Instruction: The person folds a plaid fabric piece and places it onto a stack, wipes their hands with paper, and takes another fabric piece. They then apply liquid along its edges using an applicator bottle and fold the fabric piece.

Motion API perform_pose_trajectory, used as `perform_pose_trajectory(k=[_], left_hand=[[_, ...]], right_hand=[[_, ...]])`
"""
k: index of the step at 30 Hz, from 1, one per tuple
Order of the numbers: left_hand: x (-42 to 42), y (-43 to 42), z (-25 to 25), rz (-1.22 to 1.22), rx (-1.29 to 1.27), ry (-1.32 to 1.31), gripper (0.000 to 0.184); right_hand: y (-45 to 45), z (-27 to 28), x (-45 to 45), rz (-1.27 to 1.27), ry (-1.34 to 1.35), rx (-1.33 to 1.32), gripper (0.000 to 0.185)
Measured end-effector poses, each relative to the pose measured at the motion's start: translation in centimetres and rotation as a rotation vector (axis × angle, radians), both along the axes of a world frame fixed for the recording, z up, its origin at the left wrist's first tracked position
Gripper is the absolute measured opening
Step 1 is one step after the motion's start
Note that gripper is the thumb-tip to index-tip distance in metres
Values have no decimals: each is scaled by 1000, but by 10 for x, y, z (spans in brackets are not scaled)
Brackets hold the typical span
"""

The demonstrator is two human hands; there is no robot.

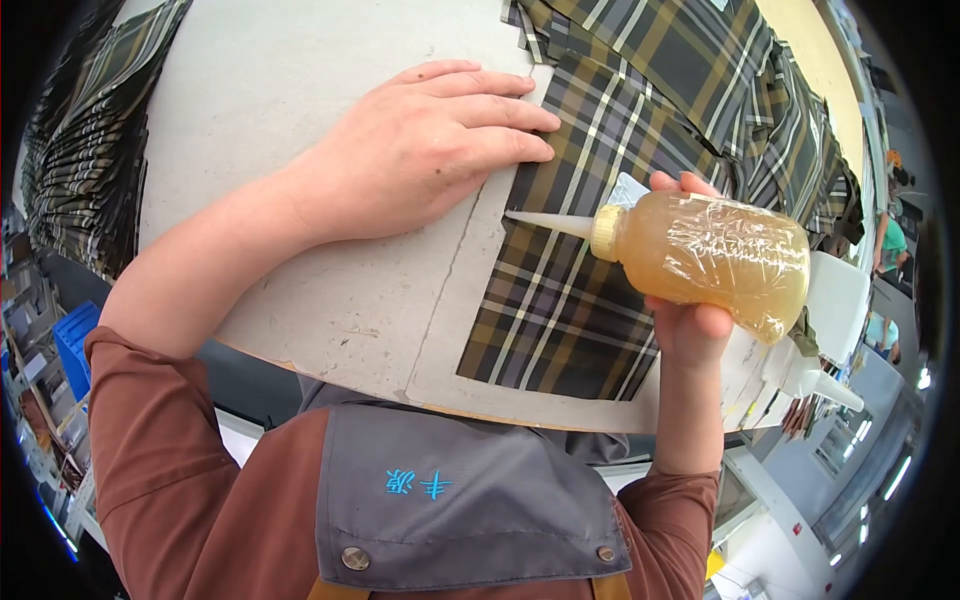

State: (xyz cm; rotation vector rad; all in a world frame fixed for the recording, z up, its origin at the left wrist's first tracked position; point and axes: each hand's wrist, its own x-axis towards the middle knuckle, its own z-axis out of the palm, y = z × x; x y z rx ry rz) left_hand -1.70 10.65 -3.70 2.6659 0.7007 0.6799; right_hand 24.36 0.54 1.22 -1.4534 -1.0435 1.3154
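My right hand [695, 325] is wrapped around a clear squeeze bottle [715, 258] of amber liquid, tipped on its side. Its long pale nozzle [550, 222] points left, with the tip at the left edge of a plaid fabric piece [560, 330]. Whether the tip touches the cloth I cannot tell. My left hand [440, 145] lies flat, palm down and fingers stretched, on the pale tabletop [330, 300]. Its fingertips reach the edge of the same plaid piece. Part of that piece is hidden under the bottle and my right hand.
More plaid fabric [690, 60] lies heaped at the back right. A thick stack of plaid pieces [85, 160] stands at the far left. A white object [835, 305] sits beyond the bottle at the right edge. A blue bin [75, 345] is below the table at left. Other people are far right.
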Motion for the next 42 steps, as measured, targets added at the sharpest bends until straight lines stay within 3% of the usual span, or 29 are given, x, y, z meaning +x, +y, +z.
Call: perform_pose_trajectory(k=[3, 13, 15, 16, 18, 21, 25, 27, 34, 37, 39, 42], left_hand=[[0, 0, 0, 0, 1, -1, 34], [-1, 1, 0, -4, 11, 3, 36], [-1, 1, -1, -5, 13, 1, 37], [0, 1, -2, -7, 17, -2, 38], [-1, 1, -2, -6, 20, 1, 38], [-1, 1, -1, -7, 24, 10, 39], [-1, 1, -3, -10, 33, 2, 39], [-1, 1, -3, -11, 37, 5, 39], [0, 3, 3, -49, 68, 38, 38], [-1, 4, 6, -68, -19, 42, 34], [-1, 5, 6, -76, -104, 17, 29], [-2, 4, 5, -83, -92, 16, 29]], right_hand=[[-2, -12, -5, -59, 37, 115, 135], [-10, -16, 6, -40, 34, 79, 134], [-12, -23, 13, 77, 299, 159, 116], [-14, -23, 12, 75, 299, 158, 116], [-12, -14, 0, -73, 38, 109, 134], [-8, -7, 8, 40, 38, 26, 134], [-19, -23, 13, 1, 76, 74, 133], [-22, -39, 23, 205, 465, 209, 114], [-38, -23, 15, 207, 308, 123, 116], [-41, -25, 10, 176, 130, 66, 126], [-37, -43, 16, 444, 471, 398, 120], [-53, -42, 19, 390, 476, 198, 121]])
